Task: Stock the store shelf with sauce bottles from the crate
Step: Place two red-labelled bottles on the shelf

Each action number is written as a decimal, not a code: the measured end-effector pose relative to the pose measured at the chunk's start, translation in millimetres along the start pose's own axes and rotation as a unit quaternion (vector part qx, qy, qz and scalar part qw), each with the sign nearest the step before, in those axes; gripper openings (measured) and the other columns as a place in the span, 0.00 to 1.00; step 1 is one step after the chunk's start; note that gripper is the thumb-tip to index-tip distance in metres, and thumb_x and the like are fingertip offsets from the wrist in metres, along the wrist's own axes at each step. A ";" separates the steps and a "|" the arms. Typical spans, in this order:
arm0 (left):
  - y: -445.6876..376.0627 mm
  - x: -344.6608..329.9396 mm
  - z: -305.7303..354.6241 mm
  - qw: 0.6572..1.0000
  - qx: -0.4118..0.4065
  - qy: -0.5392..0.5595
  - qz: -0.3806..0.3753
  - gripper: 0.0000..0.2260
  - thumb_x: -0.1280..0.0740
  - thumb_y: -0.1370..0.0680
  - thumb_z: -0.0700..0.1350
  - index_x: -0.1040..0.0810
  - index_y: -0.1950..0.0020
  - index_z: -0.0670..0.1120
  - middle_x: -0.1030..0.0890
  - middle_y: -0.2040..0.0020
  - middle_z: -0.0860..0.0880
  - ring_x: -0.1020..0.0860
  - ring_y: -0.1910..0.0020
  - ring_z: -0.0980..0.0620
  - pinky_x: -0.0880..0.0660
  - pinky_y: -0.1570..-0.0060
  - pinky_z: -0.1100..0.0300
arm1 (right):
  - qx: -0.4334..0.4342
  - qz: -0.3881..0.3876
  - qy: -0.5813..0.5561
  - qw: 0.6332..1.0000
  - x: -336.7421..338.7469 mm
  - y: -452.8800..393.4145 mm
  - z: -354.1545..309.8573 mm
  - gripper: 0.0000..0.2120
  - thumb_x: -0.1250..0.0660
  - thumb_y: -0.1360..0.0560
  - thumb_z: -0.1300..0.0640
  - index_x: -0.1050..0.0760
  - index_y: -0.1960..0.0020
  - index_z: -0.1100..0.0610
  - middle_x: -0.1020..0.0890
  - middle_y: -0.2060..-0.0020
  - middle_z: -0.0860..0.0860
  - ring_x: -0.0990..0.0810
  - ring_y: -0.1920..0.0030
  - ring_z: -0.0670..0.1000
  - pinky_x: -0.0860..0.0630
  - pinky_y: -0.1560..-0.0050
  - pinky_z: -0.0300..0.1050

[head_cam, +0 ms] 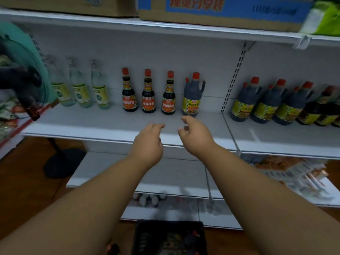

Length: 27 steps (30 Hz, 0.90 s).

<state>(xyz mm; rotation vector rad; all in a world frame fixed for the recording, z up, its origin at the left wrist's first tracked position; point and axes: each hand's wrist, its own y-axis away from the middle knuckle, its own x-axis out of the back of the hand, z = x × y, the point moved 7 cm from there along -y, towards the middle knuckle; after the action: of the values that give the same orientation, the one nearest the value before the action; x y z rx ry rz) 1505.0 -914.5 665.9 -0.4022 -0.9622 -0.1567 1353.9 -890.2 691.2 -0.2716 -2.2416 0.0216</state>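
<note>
On the white shelf stand three dark sauce bottles with red caps and orange labels, and to their right a dark jug with a handle and yellow label. My left hand and my right hand hover over the shelf's front edge, just in front of these bottles, fingers loosely curled and holding nothing. The black crate sits on the floor below, with dark bottles inside, blurred.
Three clear bottles with pale green labels stand at the shelf's left. More dark jugs fill the right bay. Cardboard boxes rest on the top shelf. A green fan on a stand is at the left. Packets lie on the lower right shelf.
</note>
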 end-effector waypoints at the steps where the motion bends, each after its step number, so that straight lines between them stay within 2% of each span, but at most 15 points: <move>1: 10.2 4.0 3.5 1.000 0.008 -0.007 0.014 0.23 0.41 0.21 0.38 0.33 0.26 0.49 0.29 0.31 0.47 0.27 0.36 0.45 0.28 0.38 0.49 | 0.010 -0.007 -0.001 1.000 0.1 7.1 0.1 0.23 0.39 0.20 0.54 0.36 0.25 0.54 0.28 0.30 0.54 0.29 0.32 0.54 0.30 0.32 0.51; 5: 48.9 13.3 19.8 0.998 0.038 -0.012 0.047 0.22 0.41 0.21 0.37 0.32 0.27 0.47 0.29 0.31 0.45 0.28 0.34 0.45 0.30 0.36 0.50 | 0.043 -0.014 -0.007 0.999 7.4 33.7 1.4 0.23 0.38 0.20 0.53 0.35 0.26 0.54 0.28 0.30 0.53 0.28 0.32 0.53 0.30 0.32 0.52; 9: 84.6 22.4 31.0 0.998 0.040 -0.015 0.051 0.21 0.41 0.20 0.39 0.32 0.27 0.48 0.29 0.31 0.47 0.28 0.35 0.46 0.28 0.39 0.50 | 0.070 -0.003 -0.002 0.998 11.5 62.8 -7.6 0.23 0.37 0.21 0.51 0.33 0.27 0.53 0.27 0.31 0.52 0.27 0.34 0.53 0.28 0.35 0.51; 13: 130.6 33.2 14.3 0.997 0.049 0.006 0.051 0.20 0.40 0.21 0.40 0.31 0.29 0.50 0.28 0.33 0.50 0.27 0.37 0.49 0.28 0.41 0.54 | 0.088 0.000 0.007 0.996 -4.2 104.8 -25.1 0.22 0.36 0.21 0.51 0.31 0.29 0.54 0.27 0.33 0.52 0.25 0.36 0.53 0.29 0.38 0.47; 17: 199.3 39.4 -40.2 0.998 0.064 0.007 0.025 0.19 0.39 0.21 0.41 0.30 0.30 0.50 0.26 0.35 0.50 0.26 0.39 0.50 0.27 0.42 0.54 | 0.092 -0.023 0.024 0.995 -54.1 153.6 -46.2 0.21 0.35 0.22 0.50 0.30 0.31 0.53 0.27 0.35 0.51 0.25 0.38 0.52 0.29 0.41 0.46; 22: 277.1 50.7 -116.6 0.997 0.069 -0.025 0.001 0.19 0.36 0.24 0.41 0.27 0.33 0.49 0.24 0.39 0.49 0.25 0.41 0.49 0.26 0.42 0.53 | 0.071 -0.076 0.019 0.994 -145.6 209.3 -77.0 0.21 0.34 0.23 0.52 0.28 0.32 0.55 0.25 0.36 0.52 0.24 0.39 0.51 0.27 0.38 0.47; 25: 304.0 36.7 -146.9 0.996 0.079 -0.029 -0.019 0.19 0.36 0.25 0.41 0.27 0.34 0.48 0.24 0.39 0.49 0.24 0.42 0.48 0.25 0.43 0.51 | 0.052 -0.101 0.012 0.993 -189.2 231.0 -75.8 0.17 0.34 0.23 0.54 0.27 0.35 0.55 0.24 0.41 0.52 0.23 0.45 0.50 0.28 0.44 0.42; 27: 317.7 18.9 -161.5 0.995 0.084 -0.024 -0.039 0.19 0.37 0.25 0.40 0.27 0.34 0.48 0.24 0.40 0.48 0.24 0.42 0.46 0.25 0.44 0.49 | 0.054 -0.115 0.013 0.992 -217.2 243.1 -65.1 0.16 0.33 0.24 0.55 0.26 0.37 0.55 0.24 0.44 0.52 0.23 0.46 0.50 0.29 0.46 0.41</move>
<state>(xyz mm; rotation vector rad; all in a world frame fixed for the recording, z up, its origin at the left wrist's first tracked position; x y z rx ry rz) 1736.2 -687.5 516.3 -0.2149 -1.0311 -0.1367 1582.3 -702.0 539.9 0.0446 -2.2247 0.0160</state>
